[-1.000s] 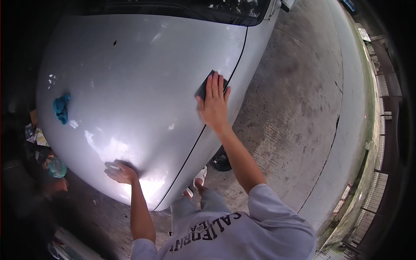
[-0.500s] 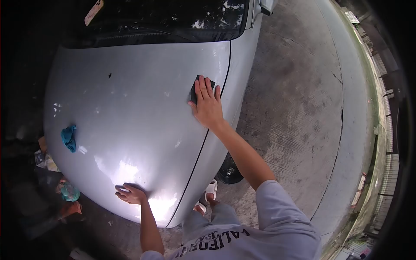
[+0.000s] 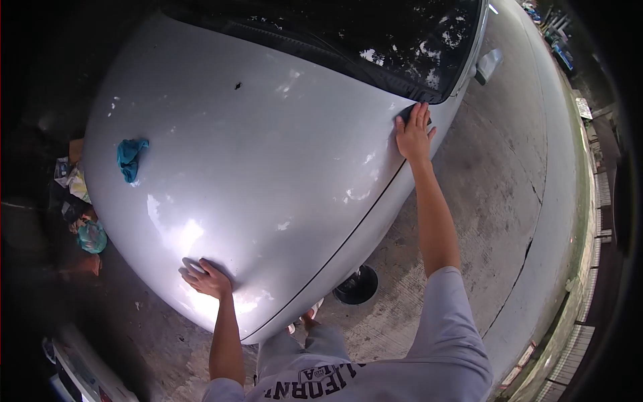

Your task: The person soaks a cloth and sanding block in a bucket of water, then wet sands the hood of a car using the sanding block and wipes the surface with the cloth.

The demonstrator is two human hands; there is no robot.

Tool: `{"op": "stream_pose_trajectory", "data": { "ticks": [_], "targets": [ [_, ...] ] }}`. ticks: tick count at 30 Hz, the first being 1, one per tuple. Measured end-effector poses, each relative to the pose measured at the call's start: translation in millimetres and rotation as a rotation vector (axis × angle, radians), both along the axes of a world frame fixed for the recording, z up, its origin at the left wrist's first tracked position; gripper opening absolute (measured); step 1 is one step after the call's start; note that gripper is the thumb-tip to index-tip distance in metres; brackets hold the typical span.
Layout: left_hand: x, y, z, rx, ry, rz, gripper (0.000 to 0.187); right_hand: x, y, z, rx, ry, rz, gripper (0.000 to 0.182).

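My right hand [image 3: 416, 139] is stretched far forward over a silver car hood [image 3: 268, 167], at its rear corner by the windshield. Its fingers press a thin black pad [image 3: 406, 114] against the paint; most of the pad is hidden beneath them. Nearer to me, my left hand [image 3: 209, 279] rests on the front part of the hood with fingers spread, holding nothing. A crumpled teal cloth [image 3: 129, 159] lies on the hood's far left side.
The dark windshield [image 3: 408, 40] borders the hood, and a side mirror [image 3: 490, 65] juts out on the right. A black bucket [image 3: 358, 287] stands on the concrete beside the car. Bags and litter [image 3: 92, 238] lie at left. Part of a white vehicle [image 3: 90, 365] shows lower left.
My right hand has slid the black pad forward along the hood's edge to the windshield corner. The view has turned, and my left hand stays on the hood's front.
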State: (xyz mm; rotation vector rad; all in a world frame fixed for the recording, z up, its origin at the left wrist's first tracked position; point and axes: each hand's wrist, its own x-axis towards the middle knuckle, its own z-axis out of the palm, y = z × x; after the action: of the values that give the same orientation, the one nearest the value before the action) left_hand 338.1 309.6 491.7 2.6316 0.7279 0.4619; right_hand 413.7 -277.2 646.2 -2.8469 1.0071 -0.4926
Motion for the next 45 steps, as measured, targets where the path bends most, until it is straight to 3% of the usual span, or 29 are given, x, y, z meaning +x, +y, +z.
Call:
{"op": "stream_pose_trajectory", "data": {
  "ticks": [2,4,7,8,10,12,16,19,22,24,27,28,30,33,35,37,38,40,41,45],
  "targets": [
    [1.7,-4.0,2.8,0.021,0.037,0.033,0.066,34.1,25.3,-4.9,-0.006,-0.078,-0.213,0.077],
    [0.6,-4.3,3.7,0.014,0.010,0.023,0.065,49.4,117.1,-20.5,-0.173,-0.081,0.050,0.077],
    [-2.4,0.1,0.0,0.011,-0.018,-0.012,0.064,12.0,312.7,-44.0,0.055,-0.069,0.524,0.075],
    [-0.5,-0.7,-0.9,0.007,-0.030,-0.013,0.064,-13.6,362.8,-56.6,0.010,-0.011,0.651,0.078],
    [-1.2,0.5,-0.7,0.004,-0.028,-0.015,0.063,-66.8,401.1,-74.1,-0.135,-0.001,0.876,0.081],
    [0.0,0.9,-3.2,-0.009,-0.053,-0.023,0.062,-79.4,332.7,-64.0,0.019,0.050,0.961,0.074],
    [1.0,-1.4,0.7,-0.015,-0.024,-0.001,0.063,-39.5,107.0,-16.7,-0.070,-0.027,0.275,0.069],
    [5.1,-4.3,7.0,-0.016,-0.020,0.008,0.062,-62.1,117.0,-33.3,-0.022,-0.099,0.124,0.070],
    [4.5,-4.6,2.8,-0.022,-0.054,-0.004,0.061,-166.1,294.9,-70.4,0.178,0.120,0.355,0.085],
    [1.6,-2.9,0.1,0.008,-0.055,-0.009,0.061,-217.5,374.3,-74.4,0.147,0.259,0.575,0.085],
    [1.3,-1.5,-0.5,-0.007,-0.039,-0.017,0.062,-207.1,316.1,-67.8,0.213,0.222,0.698,0.080],
    [0.8,-2.7,1.8,-0.011,-0.039,-0.007,0.063,-180.0,271.0,-56.6,0.101,0.116,0.541,0.073],
    [1.4,-1.5,-0.7,-0.044,-0.044,-0.004,0.065,-124.1,166.1,-40.7,0.081,-0.035,0.234,0.076],
    [1.2,0.1,-0.5,-0.018,-0.038,-0.007,0.065,-108.6,156.9,-51.5,0.001,-0.100,0.165,0.075],
    [2.3,-2.0,-1.6,-0.030,-0.051,0.003,0.064,-157.1,267.7,-58.5,0.143,-0.050,0.320,0.078],
    [1.5,-1.9,-2.4,-0.033,-0.041,-0.001,0.064,-221.3,373.7,-95.7,0.174,0.249,0.460,0.087],
    [2.9,-1.0,-2.3,-0.041,-0.034,0.005,0.065,-245.5,408.9,-102.9,0.189,0.252,0.582,0.085],
    [3.0,-1.7,-1.3,-0.046,-0.019,0.009,0.065,-247.8,398.8,-110.9,0.115,0.115,0.687,0.082],
    [2.9,-4.8,-0.6,-0.042,-0.001,0.043,0.066,-228.7,367.4,-93.1,0.200,0.228,0.687,0.082],
    [4.4,-4.9,-4.5,-0.072,0.000,0.021,0.065,-106.2,202.1,-54.5,-0.024,-0.135,0.203,0.069]
  ]
}}
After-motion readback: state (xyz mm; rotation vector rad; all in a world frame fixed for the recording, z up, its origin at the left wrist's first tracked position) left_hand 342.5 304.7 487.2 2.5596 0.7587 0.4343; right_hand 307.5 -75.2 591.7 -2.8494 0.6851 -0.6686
